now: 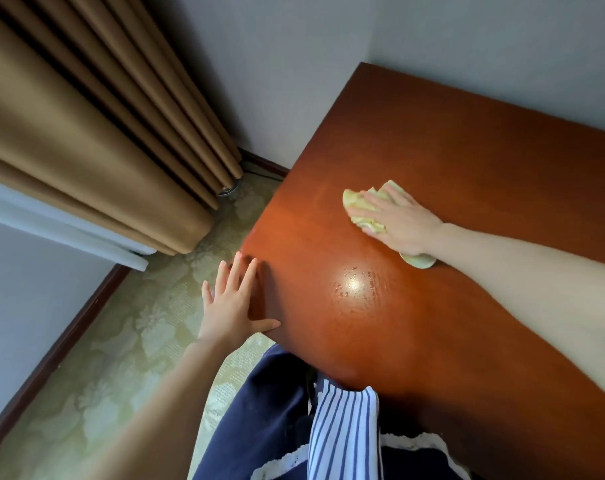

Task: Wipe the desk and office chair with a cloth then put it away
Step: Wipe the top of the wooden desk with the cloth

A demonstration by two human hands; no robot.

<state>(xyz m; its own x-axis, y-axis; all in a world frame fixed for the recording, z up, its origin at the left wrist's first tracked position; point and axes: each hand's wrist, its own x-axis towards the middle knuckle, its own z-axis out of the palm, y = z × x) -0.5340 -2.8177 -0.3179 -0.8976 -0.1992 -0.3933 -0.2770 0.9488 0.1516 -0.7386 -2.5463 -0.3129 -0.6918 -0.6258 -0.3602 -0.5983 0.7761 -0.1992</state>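
Note:
A glossy reddish-brown wooden desk [450, 161] fills the right half of the head view, its left end near the room corner. A crumpled pale yellow cloth [358, 206] lies on the desktop under my right hand [398, 221], which presses it flat with spread, straight fingers. My left hand [233, 304] rests open on the desk's left edge, fingers extended and thumb on the top. A patch of moisture droplets [353, 285] glints on the wood between the two hands. The office chair is out of view.
Brown pleated curtains [96, 126] hang at the left, reaching down to a patterned green carpet [127, 341]. Grey walls with a dark skirting board [51, 355] meet behind the desk. A cable [259, 174] runs along the floor in the corner. My dark trousers and striped apron show at the bottom.

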